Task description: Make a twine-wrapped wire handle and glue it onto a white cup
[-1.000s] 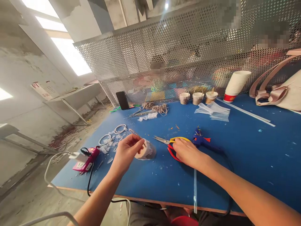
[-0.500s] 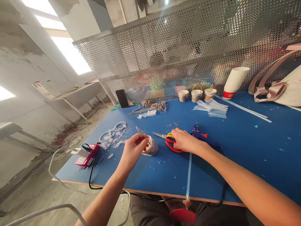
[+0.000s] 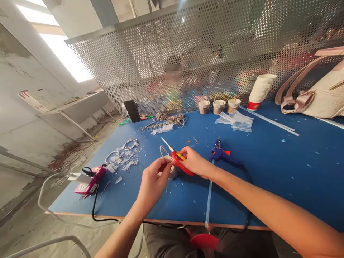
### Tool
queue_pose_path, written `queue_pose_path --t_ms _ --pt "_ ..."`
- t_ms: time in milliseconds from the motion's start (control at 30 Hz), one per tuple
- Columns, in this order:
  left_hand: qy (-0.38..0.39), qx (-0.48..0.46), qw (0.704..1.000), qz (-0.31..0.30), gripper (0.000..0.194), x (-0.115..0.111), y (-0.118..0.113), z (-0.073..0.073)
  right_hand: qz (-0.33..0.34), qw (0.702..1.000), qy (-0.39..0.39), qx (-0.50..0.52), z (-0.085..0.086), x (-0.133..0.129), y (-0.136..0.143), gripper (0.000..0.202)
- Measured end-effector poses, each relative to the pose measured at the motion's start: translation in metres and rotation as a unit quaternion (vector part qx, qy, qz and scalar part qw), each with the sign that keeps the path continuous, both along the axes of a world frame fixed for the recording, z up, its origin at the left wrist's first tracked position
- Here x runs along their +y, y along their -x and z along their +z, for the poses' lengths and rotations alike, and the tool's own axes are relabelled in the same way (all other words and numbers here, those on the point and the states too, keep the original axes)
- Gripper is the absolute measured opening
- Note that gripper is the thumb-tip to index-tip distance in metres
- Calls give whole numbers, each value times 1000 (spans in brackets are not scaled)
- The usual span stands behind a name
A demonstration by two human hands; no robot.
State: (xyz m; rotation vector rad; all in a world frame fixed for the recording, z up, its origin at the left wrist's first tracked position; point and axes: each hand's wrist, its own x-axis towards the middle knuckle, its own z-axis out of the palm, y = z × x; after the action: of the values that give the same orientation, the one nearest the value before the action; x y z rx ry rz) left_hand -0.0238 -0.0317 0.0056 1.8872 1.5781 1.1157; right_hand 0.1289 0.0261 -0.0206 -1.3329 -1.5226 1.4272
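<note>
In the head view my left hand (image 3: pixel 156 175) pinches the end of a twine loop (image 3: pixel 162 149) at the near side of a small cup (image 3: pixel 173 173). The cup stands on the blue table, partly hidden by my fingers. My right hand (image 3: pixel 192 161) grips a pair of scissors (image 3: pixel 177 159) with red and yellow handles. Their blades point up and to the left, just beside the loop and above the cup rim. Right of that hand rests a blue glue gun (image 3: pixel 221 154), a clear glue stick (image 3: pixel 209 204) reaching from it to the table's front edge.
Three small handled cups (image 3: pixel 219 106) and a stack of paper cups (image 3: pixel 260 93) stand along the perforated metal screen (image 3: pixel 129 64). Glue sticks (image 3: pixel 236 121), a twine bundle (image 3: pixel 172 119), a phone (image 3: pixel 132 111), white rings (image 3: pixel 130 144), a pink power strip (image 3: pixel 92 181) and a bag (image 3: pixel 322 95) lie around.
The scissors have been lifted off the table by my right hand and brought left to the cup, their blades now tilted upward. My left hand keeps its pinch. The view has shifted slightly.
</note>
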Motion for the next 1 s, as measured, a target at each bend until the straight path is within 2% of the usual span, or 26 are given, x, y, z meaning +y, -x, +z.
queue_pose_path --t_ms 67,167,333,567,800,1000 --pt "-14 25 1000 3 14 -1 2 -1 -5 999 26 29 2 -4 7 51" --pt "-4 12 1000 7 12 -1 5 1 -6 996 61 68 3 -4 7 46" --pt "43 -73 996 3 10 1 5 9 6 987 109 119 5 -1 -2 38" --pt "110 -169 979 -5 13 6 8 22 20 975 137 172 -1 0 -8 46" --pt "112 -136 980 -93 12 2 17 28 21 970 146 193 -2 0 -8 48" --pt "47 -73 988 -125 11 0 27 24 14 971 144 192 6 -5 -2 42"
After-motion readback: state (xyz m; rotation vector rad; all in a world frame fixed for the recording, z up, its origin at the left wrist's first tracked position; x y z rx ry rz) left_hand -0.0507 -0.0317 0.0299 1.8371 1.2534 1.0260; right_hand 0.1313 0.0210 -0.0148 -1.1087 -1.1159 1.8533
